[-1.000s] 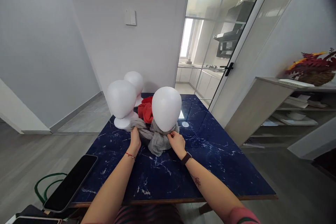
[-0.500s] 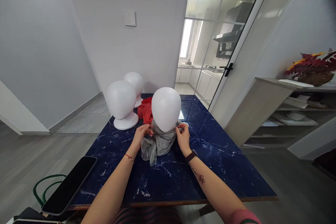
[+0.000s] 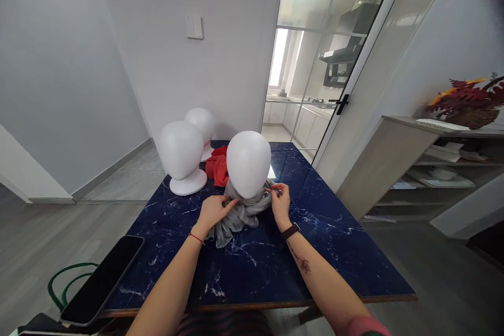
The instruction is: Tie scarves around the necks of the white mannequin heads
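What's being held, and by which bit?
The right hand pinches the grey scarf right of the nearest white head; whether the left hand grips the scarf's left part is unclear.

The table (image 3: 334, 252) is deep navy blue, marbled with white veins, and its near edge is brown. Plain white covers the near mannequin head (image 3: 249, 163), the left mannequin head (image 3: 180, 149) and the far mannequin head (image 3: 200, 121). The scarf (image 3: 240, 219) is a mottled grey; the cloth (image 3: 216, 169) farther left is bright red. At near left, the phone (image 3: 104, 278) is black and the cord (image 3: 59, 274) green. The left bracelet (image 3: 196, 239) is red, the right wristband (image 3: 289, 231) dark. At far right, the flowers (image 3: 460, 95) mix deep red with yellow-orange.
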The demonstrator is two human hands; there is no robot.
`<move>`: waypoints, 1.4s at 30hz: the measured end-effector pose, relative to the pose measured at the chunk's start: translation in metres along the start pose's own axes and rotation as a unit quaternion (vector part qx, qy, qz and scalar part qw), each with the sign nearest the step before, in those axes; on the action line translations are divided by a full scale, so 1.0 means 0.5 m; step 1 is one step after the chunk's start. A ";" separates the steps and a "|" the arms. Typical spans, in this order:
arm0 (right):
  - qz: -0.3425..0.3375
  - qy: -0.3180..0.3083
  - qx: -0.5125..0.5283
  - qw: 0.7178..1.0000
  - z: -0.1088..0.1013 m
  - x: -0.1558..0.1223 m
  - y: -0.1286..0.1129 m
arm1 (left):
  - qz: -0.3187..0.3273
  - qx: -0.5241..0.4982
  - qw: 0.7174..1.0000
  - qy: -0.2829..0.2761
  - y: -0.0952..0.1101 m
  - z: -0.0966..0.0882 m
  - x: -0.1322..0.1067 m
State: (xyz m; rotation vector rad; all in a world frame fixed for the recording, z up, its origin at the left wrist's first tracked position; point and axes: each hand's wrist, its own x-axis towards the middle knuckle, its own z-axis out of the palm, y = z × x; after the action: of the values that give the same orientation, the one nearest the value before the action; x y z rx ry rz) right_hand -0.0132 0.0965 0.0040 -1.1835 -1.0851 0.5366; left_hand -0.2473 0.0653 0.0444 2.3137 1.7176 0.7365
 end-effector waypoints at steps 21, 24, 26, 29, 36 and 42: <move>-0.003 -0.157 -0.351 0.923 -0.020 -0.002 0.020 | -0.072 -0.136 0.988 0.035 -0.048 0.053 0.015; -0.008 -0.161 -0.390 0.907 -0.033 0.007 0.043 | -0.016 -0.138 0.989 0.052 -0.042 0.050 0.012; -0.021 -0.147 -0.381 0.913 -0.046 0.025 0.055 | 0.027 -0.122 0.990 0.058 -0.033 0.048 0.009; -0.033 -0.123 -0.357 0.925 -0.065 0.057 0.063 | 0.048 -0.080 0.994 0.057 -0.022 0.051 0.007; -0.180 -0.081 -0.253 0.947 -0.065 0.071 0.048 | 0.087 -0.048 0.990 0.099 -0.012 0.051 0.004; -0.169 -0.109 -0.301 0.932 -0.039 0.032 0.034 | 0.095 -0.109 0.977 0.155 -0.008 0.043 0.005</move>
State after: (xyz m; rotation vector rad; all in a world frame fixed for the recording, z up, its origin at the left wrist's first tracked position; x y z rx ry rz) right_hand 0.0140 0.1061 -0.0053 -1.4355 -1.6815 0.0534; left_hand -0.2400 0.0722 0.0247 2.3259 1.4422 1.3118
